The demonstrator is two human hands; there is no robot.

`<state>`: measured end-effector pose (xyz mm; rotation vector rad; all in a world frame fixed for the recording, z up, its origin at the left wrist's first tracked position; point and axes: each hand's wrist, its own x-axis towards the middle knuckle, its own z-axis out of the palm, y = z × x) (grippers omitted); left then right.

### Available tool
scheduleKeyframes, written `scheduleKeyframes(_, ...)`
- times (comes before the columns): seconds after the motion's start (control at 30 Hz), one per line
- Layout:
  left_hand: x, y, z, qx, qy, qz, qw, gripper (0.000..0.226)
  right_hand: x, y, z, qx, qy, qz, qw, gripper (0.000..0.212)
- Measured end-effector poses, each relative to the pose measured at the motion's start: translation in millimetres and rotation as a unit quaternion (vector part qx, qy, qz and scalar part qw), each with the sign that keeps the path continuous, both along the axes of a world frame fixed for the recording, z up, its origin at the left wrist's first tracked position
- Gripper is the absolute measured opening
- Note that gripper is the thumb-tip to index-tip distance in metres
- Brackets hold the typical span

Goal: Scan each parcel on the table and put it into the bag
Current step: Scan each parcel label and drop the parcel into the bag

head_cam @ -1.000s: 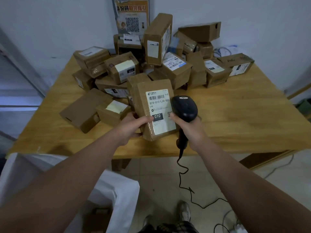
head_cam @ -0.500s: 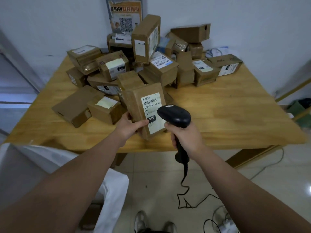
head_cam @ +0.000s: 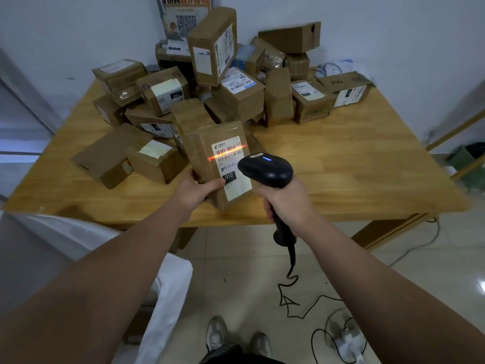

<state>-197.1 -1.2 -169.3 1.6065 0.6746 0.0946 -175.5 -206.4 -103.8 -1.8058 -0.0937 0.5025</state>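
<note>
My left hand (head_cam: 195, 190) grips a brown cardboard parcel (head_cam: 207, 151) by its lower left corner, tilted over the front of the wooden table (head_cam: 354, 164). Its white label faces me, and an orange-red scan line crosses the barcode at the top. My right hand (head_cam: 287, 203) holds a black barcode scanner (head_cam: 266, 170) by its handle, just right of the parcel. A blue light shows on the scanner's head. A white bag (head_cam: 168, 292) stands open on the floor at the lower left, partly hidden by my left arm.
Several cardboard parcels (head_cam: 236, 93) are heaped across the back and left of the table against the wall. The scanner's black cable (head_cam: 291, 292) trails over the tiled floor to a power strip (head_cam: 346, 340). My shoes (head_cam: 215, 334) stand below. A green bin (head_cam: 469, 158) sits at the right.
The scanner head has turned toward the label, and a scan line and blue light have come on. The parcel stays in my left hand in about the same place.
</note>
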Motion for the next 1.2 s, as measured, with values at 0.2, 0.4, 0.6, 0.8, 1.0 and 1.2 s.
scheduleKeyframes(0.2, -3, -2, -4, 0.0, 0.002, -0.001, 1.0, 0.075, -4, -5, 0, 0.021, -0.005, 0.011, 1.0, 0.025)
scheduleKeyframes(0.4, -24, -3, -9, -0.015, -0.015, 0.001, 1.0, 0.08, -8, 1, -13, 0.021, -0.003, 0.047, 0.999, 0.03)
scheduleKeyframes(0.6, -83, 10, -25, -0.008, 0.016, 0.042, 0.999, 0.099, -28, 26, -46, 0.036, 0.052, 0.155, 0.986, 0.032)
scheduleKeyframes(0.8, -192, 37, -58, -0.004, 0.079, 0.138, 0.987, 0.076, -78, 67, -90, 0.037, 0.084, 0.255, 0.963, 0.023)
scheduleKeyframes(1.0, -294, 76, -120, -0.016, 0.17, 0.269, 0.948, 0.055, -120, 121, -153, -0.102, 0.016, 0.35, 0.931, 0.019)
scheduleKeyframes(1.2, -345, 137, -263, -0.124, 0.341, 0.341, 0.867, 0.125, -153, 219, -202, -0.265, -0.107, 0.495, 0.821, 0.041)
